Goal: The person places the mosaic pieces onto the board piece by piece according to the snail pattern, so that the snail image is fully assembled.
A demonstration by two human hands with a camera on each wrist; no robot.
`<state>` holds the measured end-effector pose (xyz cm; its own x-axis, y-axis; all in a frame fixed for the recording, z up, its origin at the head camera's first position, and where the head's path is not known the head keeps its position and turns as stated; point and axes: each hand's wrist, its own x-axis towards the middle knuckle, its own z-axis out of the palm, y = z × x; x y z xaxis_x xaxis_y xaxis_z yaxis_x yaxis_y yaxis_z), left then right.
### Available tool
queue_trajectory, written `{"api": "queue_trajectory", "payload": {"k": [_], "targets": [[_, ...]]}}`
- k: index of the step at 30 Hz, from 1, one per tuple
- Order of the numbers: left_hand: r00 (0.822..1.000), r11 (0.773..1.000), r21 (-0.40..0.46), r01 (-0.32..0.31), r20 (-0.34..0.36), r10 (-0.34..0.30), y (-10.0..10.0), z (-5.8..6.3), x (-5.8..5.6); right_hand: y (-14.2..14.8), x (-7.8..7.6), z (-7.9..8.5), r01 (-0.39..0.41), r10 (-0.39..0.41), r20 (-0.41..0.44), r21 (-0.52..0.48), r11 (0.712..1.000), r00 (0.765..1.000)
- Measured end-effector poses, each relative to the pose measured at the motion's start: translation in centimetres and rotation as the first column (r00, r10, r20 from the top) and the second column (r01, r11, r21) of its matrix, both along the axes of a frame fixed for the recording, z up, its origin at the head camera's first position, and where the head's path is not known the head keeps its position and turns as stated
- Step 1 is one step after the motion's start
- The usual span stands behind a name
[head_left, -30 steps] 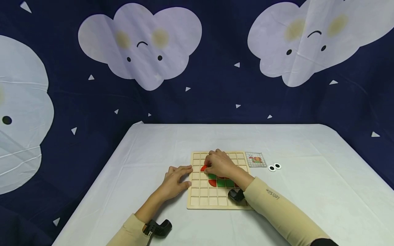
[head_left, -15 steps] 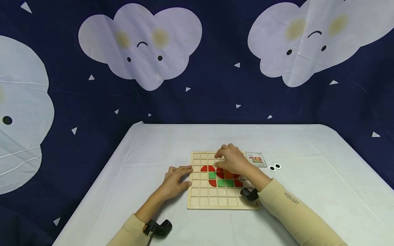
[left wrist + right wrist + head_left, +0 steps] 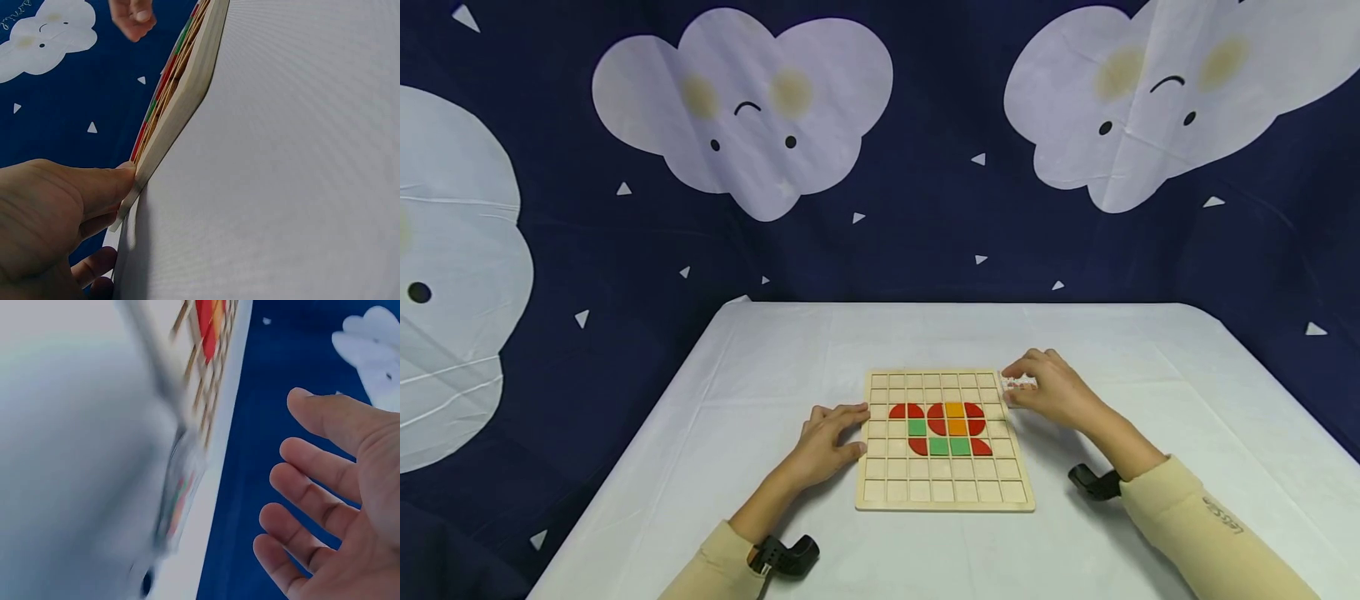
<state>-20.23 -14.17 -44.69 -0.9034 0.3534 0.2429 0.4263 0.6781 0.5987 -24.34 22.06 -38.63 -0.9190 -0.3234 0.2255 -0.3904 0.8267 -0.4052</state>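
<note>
A square wooden grid board [image 3: 943,506] lies on the table. Red curved pieces [image 3: 917,447], orange square pieces [image 3: 956,410] and green square pieces [image 3: 917,427] fill some of its cells. My left hand [image 3: 829,446] rests against the board's left edge, its thumb and fingertips right at the rim. Beyond the right edge, my right hand [image 3: 1056,387] hovers over a small picture card [image 3: 1021,383], which it partly covers. In the right wrist view, that hand's fingers [image 3: 319,472] are spread and bent a little, with nothing between them.
A white cloth covers the table [image 3: 790,350]. Near the card, a black-and-white eye piece [image 3: 147,581] shows in the right wrist view; the hand hides it from the head view. A dark blue curtain [image 3: 925,250] with clouds hangs behind the table.
My right hand has moved off the board to the right, from the red pieces at upper left to above the card, uncovering the coloured pieces. My left hand has stayed put.
</note>
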Motion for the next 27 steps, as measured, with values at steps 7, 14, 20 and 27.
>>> {"api": "queue_trajectory", "payload": {"k": [7, 14, 20, 27], "targets": [[0.998, 1.000, 0.005, -0.026, 0.055, 0.026, 0.1, 0.3, 0.0, 3.8, 0.5, -0.7, 0.071, -0.071, 0.053, 0.015, 0.997, 0.996], [0.997, 0.999, -0.005, -0.042, 0.067, 0.043, 0.2, 0.4, 0.1, 6.4, 0.8, -1.8, 0.093, -0.094, 0.113, 0.014, 0.996, 0.989], [0.998, 0.999, -0.005, -0.040, 0.058, 0.041, 0.2, 0.3, 0.0, 7.5, 0.7, -2.8, 0.081, -0.084, 0.096, 0.028, 0.996, 0.992], [1.000, 1.000, 0.004, 0.011, -0.019, -0.011, 0.0, 0.3, 0.1, 8.1, 0.6, -3.3, 0.081, -0.083, 0.104, 0.019, 0.997, 0.991]]}}
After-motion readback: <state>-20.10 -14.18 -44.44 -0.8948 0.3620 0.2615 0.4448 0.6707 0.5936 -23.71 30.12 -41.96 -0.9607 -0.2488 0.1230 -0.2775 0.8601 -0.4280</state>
